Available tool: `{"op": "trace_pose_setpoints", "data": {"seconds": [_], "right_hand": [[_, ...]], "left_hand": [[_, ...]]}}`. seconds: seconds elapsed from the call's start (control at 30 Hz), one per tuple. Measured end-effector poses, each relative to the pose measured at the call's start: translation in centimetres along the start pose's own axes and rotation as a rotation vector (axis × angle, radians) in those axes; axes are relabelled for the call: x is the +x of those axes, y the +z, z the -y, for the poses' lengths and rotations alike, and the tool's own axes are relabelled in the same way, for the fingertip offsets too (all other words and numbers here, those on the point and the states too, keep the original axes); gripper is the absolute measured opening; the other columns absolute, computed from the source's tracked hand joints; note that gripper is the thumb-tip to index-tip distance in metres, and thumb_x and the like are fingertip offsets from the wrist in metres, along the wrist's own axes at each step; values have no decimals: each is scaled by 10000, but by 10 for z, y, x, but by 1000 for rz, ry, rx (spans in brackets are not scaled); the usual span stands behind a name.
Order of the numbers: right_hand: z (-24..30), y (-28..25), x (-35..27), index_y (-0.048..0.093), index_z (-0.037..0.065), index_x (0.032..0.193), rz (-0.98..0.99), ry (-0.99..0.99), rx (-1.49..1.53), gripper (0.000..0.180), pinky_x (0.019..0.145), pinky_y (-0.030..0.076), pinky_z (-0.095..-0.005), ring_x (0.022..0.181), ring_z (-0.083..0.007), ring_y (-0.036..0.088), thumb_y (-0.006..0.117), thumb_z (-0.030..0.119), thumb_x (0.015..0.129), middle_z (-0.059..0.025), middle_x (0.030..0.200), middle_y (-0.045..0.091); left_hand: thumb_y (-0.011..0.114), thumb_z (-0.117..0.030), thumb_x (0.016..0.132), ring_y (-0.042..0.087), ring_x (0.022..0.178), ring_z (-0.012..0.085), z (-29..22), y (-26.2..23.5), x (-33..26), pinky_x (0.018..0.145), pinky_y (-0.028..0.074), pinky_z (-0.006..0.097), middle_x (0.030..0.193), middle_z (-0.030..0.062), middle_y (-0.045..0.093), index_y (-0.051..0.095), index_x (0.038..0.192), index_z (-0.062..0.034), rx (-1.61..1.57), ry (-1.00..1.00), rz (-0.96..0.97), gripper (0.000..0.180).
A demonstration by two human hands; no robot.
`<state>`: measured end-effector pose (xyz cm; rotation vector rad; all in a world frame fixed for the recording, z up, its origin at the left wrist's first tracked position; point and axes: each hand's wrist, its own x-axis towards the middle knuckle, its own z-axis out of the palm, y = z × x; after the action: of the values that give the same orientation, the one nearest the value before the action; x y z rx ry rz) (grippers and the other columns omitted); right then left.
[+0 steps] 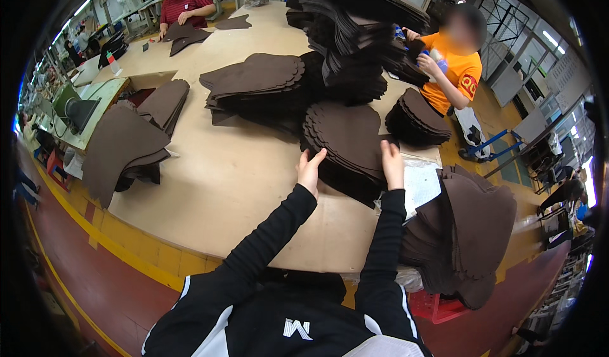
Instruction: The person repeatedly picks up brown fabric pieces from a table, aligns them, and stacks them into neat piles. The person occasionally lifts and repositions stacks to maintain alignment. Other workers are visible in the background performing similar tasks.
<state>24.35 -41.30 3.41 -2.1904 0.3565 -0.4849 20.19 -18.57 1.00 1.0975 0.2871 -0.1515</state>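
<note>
A stack of dark brown cut pieces [349, 132] lies on the tan tabletop [235, 198], near the edge closest to the wearer, its layers fanned in small steps along the left rim. The left hand [311, 170] is at its near left side, thumb and fingers spread and the fingertips apparently against the edges; the right hand [392, 167] stands at the right side, fingers extended upward along it. Neither is clenched, and nothing is wrapped in a fist; how firmly they press I cannot tell. Set on opposite sides like this, the palms probably serve to steady or even up loose layers that could slide over each other. Just behind and to the left sits a wider brown pile [254, 81], and beyond it rises a tall dark heap [355, 37], perhaps stacked high to save table space. A smaller pile [415, 119] lies to the right; nearer, a white sheet [422, 189] reaches toward a large pile [479, 220] at the right edge, above a red crate [438, 306]. Another pile [130, 141] drapes at the left edge. Across the table, a co-worker in orange [457, 71] holds a dark piece, and another in red stripes [187, 8] handles flat pieces [186, 40].
</note>
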Motion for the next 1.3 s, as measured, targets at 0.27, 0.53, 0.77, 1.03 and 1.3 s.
{"op": "trace_pose_setpoints", "data": {"seconds": [0.27, 0.53, 0.77, 1.03, 1.3], "right_hand": [[13, -4, -74, 667, -61, 1196, 480, -7, 105, 501, 763, 562, -314, 909, -229, 740, 722, 344, 907, -190, 978, 749], [8, 1, -56, 630, -20, 1265, -279, -277, 27, 463, 985, 481, -394, 1116, -339, 647, 617, 353, 991, -216, 1241, 669], [30, 3, -62, 636, -46, 1224, 236, 13, -329, 726, 946, 502, -494, 1100, -459, 634, 611, 599, 894, -302, 1125, 676], [5, -21, -197, 594, -80, 1234, 485, 52, 83, 686, 961, 498, -391, 1122, -302, 651, 840, 373, 781, -225, 1193, 666], [54, -63, -200, 592, -41, 1216, 454, -165, 365, 662, 938, 515, -352, 1033, -237, 656, 889, 3, 626, -118, 1120, 686]], "left_hand": [[784, -473, 835, 327, 1433, 331, -20, -25, -5, 1077, 379, 524, 1603, 103, 275, 71, 1592, -179, -72, 74, 98, 1081], [831, -261, 817, 617, 1176, 292, -29, -79, 8, 977, 532, 390, 1358, 237, 545, 353, 1451, 73, 72, -213, 282, 861], [804, -210, 826, 622, 1155, 261, -59, -91, -15, 978, 523, 372, 1311, 191, 591, 419, 1421, 49, 163, -235, 267, 755], [871, -188, 776, 548, 1261, 234, -43, -159, -89, 1096, 422, 356, 1354, 160, 586, 422, 1456, 33, 454, -188, 426, 845], [913, -208, 713, 455, 1360, 295, -119, -137, -139, 1146, 359, 373, 1454, 221, 474, 234, 1542, 38, 787, 465, 513, 1099]]}}
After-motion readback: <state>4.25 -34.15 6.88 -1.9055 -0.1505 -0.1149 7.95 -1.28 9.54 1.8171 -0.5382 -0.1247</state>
